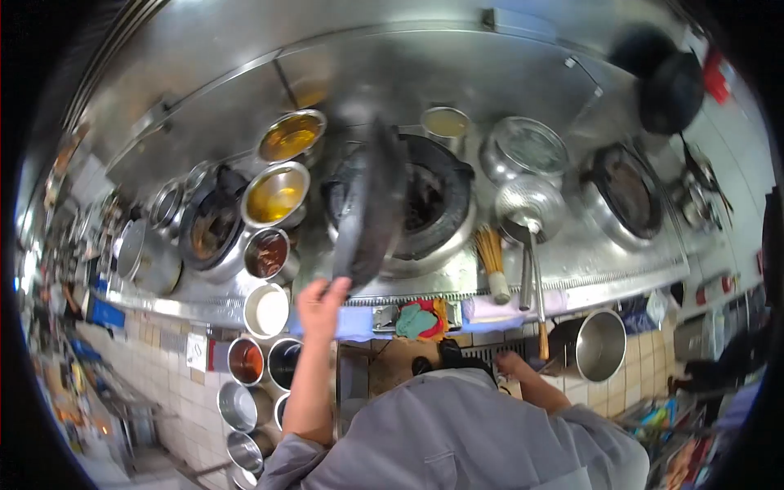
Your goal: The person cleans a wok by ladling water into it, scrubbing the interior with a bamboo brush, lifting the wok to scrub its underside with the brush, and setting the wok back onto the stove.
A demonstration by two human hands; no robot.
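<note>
My left hand [321, 304] grips the near edge of a dark wok [374, 208]. The wok is tipped up on its side and smeared by motion, over the left part of the black burner ring [447, 196]. Low by my body is my right hand [513, 365], away from the stove; its fingers are too small and blurred to read. Nearest to it are the wooden handle end of a ladle [543, 339] and a large steel pot [602, 346]. A bamboo brush [492, 260] lies right of the burner, beside a perforated strainer [523, 204].
Bowls of yellow oil [278, 196] and a pot of red-brown sauce [267, 253] line the left side. Several pots, one with orange-red liquid [246, 361], stand below. Folded cloths [420, 319] lie along the front edge. Another burner [627, 192] is at right.
</note>
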